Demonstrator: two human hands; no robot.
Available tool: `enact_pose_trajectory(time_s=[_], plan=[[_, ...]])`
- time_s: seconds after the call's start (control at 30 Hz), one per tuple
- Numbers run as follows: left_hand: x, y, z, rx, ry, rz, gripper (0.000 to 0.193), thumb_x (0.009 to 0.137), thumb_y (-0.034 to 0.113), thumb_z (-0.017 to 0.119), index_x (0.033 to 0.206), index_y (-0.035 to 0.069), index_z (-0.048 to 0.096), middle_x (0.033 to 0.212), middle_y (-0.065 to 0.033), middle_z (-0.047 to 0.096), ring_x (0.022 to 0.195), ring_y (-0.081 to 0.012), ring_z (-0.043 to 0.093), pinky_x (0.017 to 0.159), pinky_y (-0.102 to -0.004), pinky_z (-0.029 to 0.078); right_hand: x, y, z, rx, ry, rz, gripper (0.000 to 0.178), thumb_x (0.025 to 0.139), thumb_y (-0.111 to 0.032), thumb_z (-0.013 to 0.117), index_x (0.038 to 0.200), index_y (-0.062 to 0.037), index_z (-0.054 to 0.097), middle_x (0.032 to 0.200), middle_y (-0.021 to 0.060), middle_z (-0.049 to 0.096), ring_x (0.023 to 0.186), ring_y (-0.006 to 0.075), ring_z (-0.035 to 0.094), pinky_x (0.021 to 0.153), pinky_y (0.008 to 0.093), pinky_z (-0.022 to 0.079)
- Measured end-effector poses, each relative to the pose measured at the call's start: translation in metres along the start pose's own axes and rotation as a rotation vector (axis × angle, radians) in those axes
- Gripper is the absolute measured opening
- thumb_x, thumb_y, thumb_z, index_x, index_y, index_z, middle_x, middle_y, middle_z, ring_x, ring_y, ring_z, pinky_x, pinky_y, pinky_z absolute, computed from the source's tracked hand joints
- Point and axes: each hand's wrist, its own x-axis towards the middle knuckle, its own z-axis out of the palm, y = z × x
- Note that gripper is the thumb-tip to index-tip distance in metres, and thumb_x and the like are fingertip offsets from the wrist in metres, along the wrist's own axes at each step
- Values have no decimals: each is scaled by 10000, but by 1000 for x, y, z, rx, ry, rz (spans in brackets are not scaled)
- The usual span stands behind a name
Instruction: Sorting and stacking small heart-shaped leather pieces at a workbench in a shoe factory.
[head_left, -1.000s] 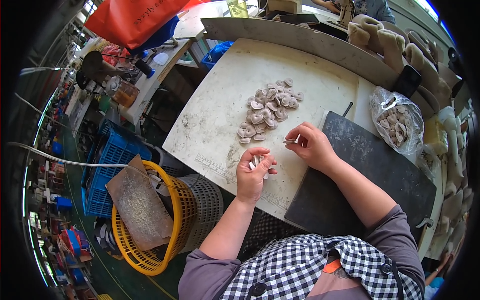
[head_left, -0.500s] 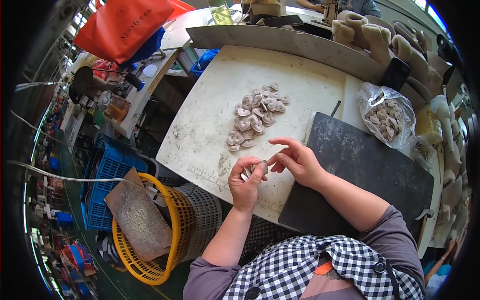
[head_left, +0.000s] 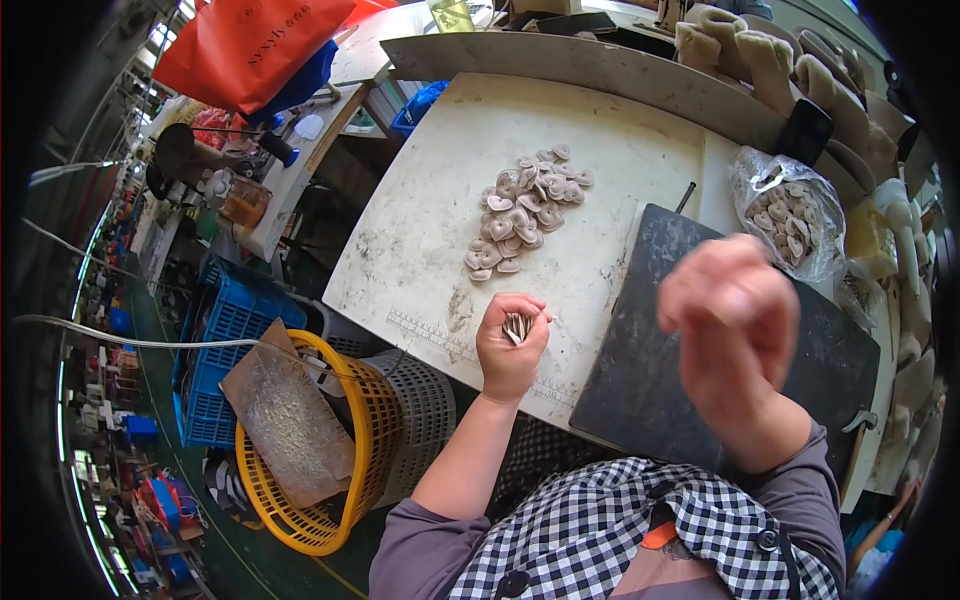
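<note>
My left hand is closed around a bunch of small flat pieces, their pale edges showing between thumb and fingers. It is held above the near edge of the white work table. Beyond it, on the table top, lies a pile of small greyish-beige rounded fabric pieces, some heart-shaped. My right hand is raised over the black board, close to the camera. Its fingers look curled but are smeared by motion, so whether anything is in them cannot be made out.
A clear plastic bag of similar pieces sits at the far right, beside a dark phone. Fleecy beige items are heaped behind. A yellow basket and a blue crate stand left of the table. A red bag is at far left.
My right hand has left the pieces at my left hand, moving right and up toward the camera. My left hand has turned and closed more around its bunch. The view has shifted slightly.
</note>
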Motion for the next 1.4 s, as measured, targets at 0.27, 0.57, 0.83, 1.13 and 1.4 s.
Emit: enact_pose_trajectory(time_s=[0.27, 0.57, 0.83, 1.13, 1.4], plan=[[4, -4, 7, 33, 36, -37, 201, 826, -113, 640, 905, 48, 551, 988, -67, 597, 860, -102, 573, 778, -246, 493, 8, -111, 17, 220, 129, -113, 124, 869, -109, 739, 976, -161, 704, 942, 17, 591, 786, 136, 550, 664, 268, 513], [0, -4, 5, 98, 78, -5, 175, 847, -82, 660, 904, 45, 554, 988, -79, 619, 861, -119, 591, 743, -244, 508, -14, -163, -19, 223, -280, -210, 328, 878, -94, 728, 1168, -245, 709, 969, 12, 623, 836, 156, 545, 741, 308, 537], [-6, 19, 29, -5, 97, 1, 161, 884, -71, 629, 953, 47, 544, 1025, -100, 603, 791, -152, 619, 524, -220, 475, -39, -190, -44, 164, -285, -194, 355, 873, -84, 731, 1153, -302, 713, 934, 2, 576, 815, 144, 529, 719, 270, 516], [-41, 46, 123, -353, -234, -336, 142, 939, 77, 637, 1062, 60, 568, 1058, -153, 642, 770, -191, 664, 528, -249, 495, -66, -201, -57, 338, -183, -285, 291, 885, -60, 709, 1124, -226, 715, 940, 42, 578, 766, 168, 519, 654, 287, 499], [-46, 32, 124, -351, -212, -381, 198, 938, 176, 668, 1083, 88, 564, 987, -135, 638, 772, -193, 643, 552, -261, 495, -63, -207, -72, 364, -297, -276, 303, 875, -25, 693, 1134, -180, 692, 933, 62, 591, 729, 181, 520, 634, 285, 493]])
